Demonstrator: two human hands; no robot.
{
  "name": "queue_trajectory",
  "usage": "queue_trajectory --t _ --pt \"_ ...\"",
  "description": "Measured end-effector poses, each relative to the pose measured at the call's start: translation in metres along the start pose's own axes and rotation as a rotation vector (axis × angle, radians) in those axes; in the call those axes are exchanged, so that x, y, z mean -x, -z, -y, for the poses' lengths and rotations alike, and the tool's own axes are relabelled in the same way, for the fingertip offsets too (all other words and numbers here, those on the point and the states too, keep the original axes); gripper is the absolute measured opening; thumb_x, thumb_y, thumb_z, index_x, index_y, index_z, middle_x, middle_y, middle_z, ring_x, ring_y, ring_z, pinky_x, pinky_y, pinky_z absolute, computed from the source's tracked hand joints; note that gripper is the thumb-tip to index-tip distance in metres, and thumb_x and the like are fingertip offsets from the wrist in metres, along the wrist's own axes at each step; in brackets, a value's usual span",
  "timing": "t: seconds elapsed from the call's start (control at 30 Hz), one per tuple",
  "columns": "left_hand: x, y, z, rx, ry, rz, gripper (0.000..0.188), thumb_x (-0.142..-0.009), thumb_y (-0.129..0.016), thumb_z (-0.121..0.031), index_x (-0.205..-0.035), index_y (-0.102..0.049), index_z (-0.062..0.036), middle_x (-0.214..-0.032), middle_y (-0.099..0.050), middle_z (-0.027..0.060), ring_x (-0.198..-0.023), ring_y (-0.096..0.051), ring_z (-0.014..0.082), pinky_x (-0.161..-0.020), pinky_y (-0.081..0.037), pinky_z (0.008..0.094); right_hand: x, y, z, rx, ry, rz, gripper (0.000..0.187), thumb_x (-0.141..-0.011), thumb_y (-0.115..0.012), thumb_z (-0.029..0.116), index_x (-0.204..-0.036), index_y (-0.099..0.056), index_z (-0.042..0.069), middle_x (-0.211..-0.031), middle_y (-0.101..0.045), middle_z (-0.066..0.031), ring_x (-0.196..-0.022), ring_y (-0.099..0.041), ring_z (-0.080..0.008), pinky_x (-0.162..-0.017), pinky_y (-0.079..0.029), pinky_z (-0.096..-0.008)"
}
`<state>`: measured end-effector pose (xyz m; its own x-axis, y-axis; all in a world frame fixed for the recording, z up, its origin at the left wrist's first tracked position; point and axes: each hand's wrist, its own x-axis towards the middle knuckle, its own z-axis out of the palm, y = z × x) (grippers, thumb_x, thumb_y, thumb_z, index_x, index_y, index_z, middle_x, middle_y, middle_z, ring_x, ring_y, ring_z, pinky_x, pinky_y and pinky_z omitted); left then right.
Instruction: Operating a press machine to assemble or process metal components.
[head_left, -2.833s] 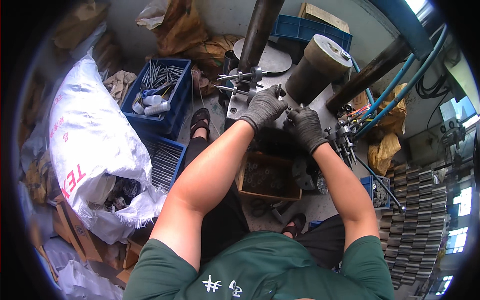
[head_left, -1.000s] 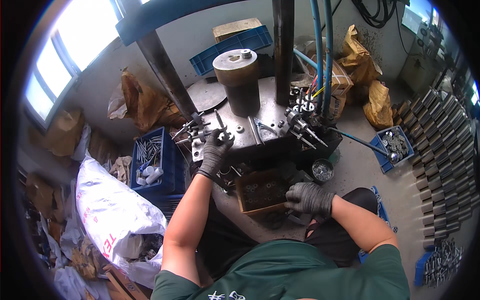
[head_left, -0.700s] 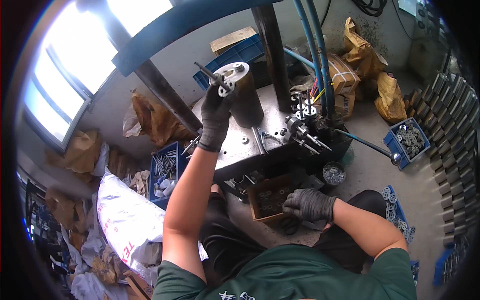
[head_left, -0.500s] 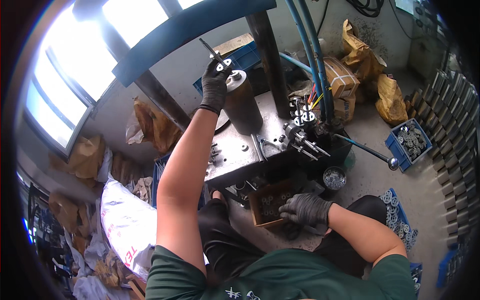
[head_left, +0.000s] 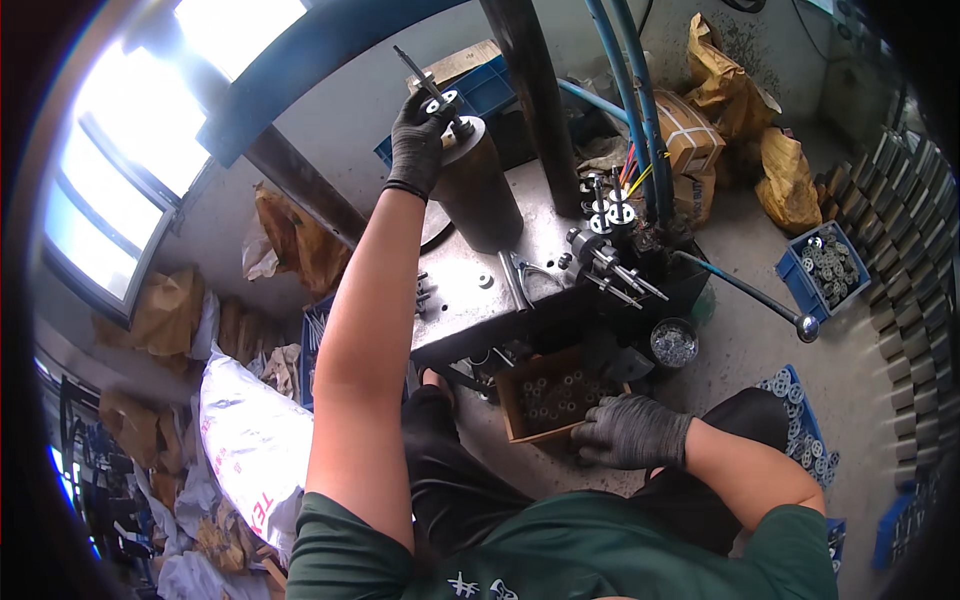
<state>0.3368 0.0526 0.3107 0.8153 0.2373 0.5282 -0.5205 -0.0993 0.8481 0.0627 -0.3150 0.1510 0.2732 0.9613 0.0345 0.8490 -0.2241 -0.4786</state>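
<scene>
Left hand [head_left: 418, 145], grey-gloved, at 11 o'clock: fingers closed round a metal shaft [head_left: 410, 62] fitted with 1 pale disc [head_left: 440, 102]; shaft tilted, upper end towards 11 o'clock, lower end at the top of a standing dark cylinder [head_left: 482, 195], exact seating impossible to tell. Right hand [head_left: 634, 432], grey-gloved, at 4 o'clock: fingers loosely curled, next to the near right corner of a wooden box [head_left: 512, 412] of small rings [head_left: 548, 400]; any hold impossible to tell. Metal-topped desk [head_left: 450, 315] at centre, bearing the cylinder at 12 o'clock and a forked piece [head_left: 540, 270] at 2 o'clock. Blue bin [head_left: 797, 288] of metal parts [head_left: 830, 270] at 3 o'clock. White sack [head_left: 245, 425] at 8 o'clock.
</scene>
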Motion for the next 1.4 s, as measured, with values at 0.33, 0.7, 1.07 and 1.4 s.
queue_trajectory --t 0.33,0.7,1.07,1.4 --pt "0.007 -0.014 -0.008 -0.062 0.015 0.038 0.051 -0.092 -0.073 -0.001 -0.14 -0.054 -0.0028 -0.111 -0.069 0.0113 -0.091 -0.068 0.0162 -0.082 -0.061 0.0312 0.028 0.096 0.026 0.109 -0.022 -0.445 0.03 -0.079 -0.076 0.019 -0.105 -0.071 0.003 -0.094 -0.068 -0.0149 -0.086 -0.067 -0.034 -0.078 -0.054 -0.046" --pt "0.0 -0.015 -0.006 -0.053 0.071 -0.025 0.057 -0.085 -0.085 -0.015 -0.137 -0.06 -0.0119 -0.09 -0.071 0.0073 -0.074 -0.066 0.0124 -0.062 -0.056 0.0286 0.102 0.201 0.008 0.332 -0.642 -0.156 0.033 -0.084 -0.07 0.023 -0.111 -0.072 0.004 -0.103 -0.071 -0.0181 -0.09 -0.07 -0.0359 -0.084 -0.057 -0.0437" --pt "0.0 -0.01 0.004 -0.2 0.005 -0.007 0.052 -0.088 -0.082 -0.016 -0.135 -0.062 -0.0103 -0.092 -0.07 0.0066 -0.074 -0.067 0.011 -0.063 -0.059 0.0266 0.122 0.136 0.017 0.325 -0.698 -0.174 0.028 -0.083 -0.063 0.016 -0.106 -0.074 0.005 -0.097 -0.072 -0.018 -0.087 -0.07 -0.0375 -0.082 -0.058 -0.0453" --pt "-0.001 -0.008 0.002 -0.252 0.037 -0.042 0.059 -0.087 -0.084 -0.019 -0.139 -0.059 -0.0089 -0.104 -0.07 0.0109 -0.08 -0.069 0.0137 -0.066 -0.061 0.0291 0.131 0.109 0.018 0.276 -0.683 -0.271 0.017 -0.078 -0.063 0.01 -0.091 -0.073 0.005 -0.088 -0.07 -0.0189 -0.085 -0.069 -0.0388 -0.08 -0.056 -0.0462"
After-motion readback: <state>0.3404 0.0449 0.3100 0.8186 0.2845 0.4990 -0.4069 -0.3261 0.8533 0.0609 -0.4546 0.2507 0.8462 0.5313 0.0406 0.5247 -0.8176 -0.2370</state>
